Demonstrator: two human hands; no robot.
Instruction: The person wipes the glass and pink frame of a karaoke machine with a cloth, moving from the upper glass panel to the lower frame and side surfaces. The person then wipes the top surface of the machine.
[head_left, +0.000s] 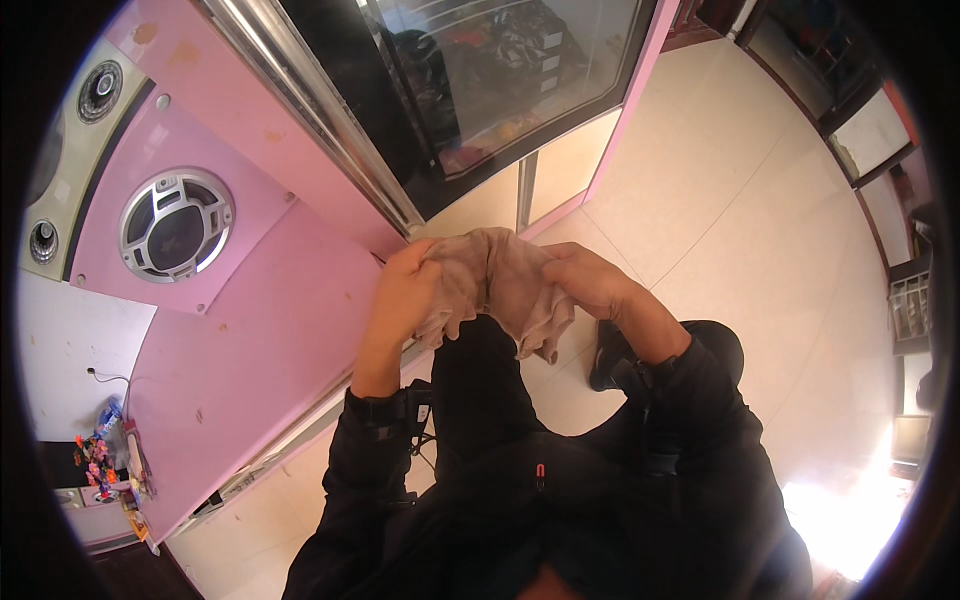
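Observation:
A crumpled, stained greyish-beige cloth (491, 274) hangs between my two hands in front of my knees. My left hand (405, 289) grips its left side, with the thumb on top. On the other side, my right hand (589, 277) pinches the cloth's right part between thumb and fingers. The cloth's middle arches up and its loose ends droop towards my legs. Just beyond it stands a cabinet with a dark-framed glass door (525, 82) and cream lower panels (574, 161). Behind the glass are black plastic bags, partly blurred by reflections.
To the left is a pink cabinet surface (262, 337) with a round silver-rimmed speaker (178, 225). Artificial flowers (96, 461) and small packages stand at its far left end. A metal trim strip (300, 97) runs beside the glass door. Pale floor tiles (750, 187) extend to the right.

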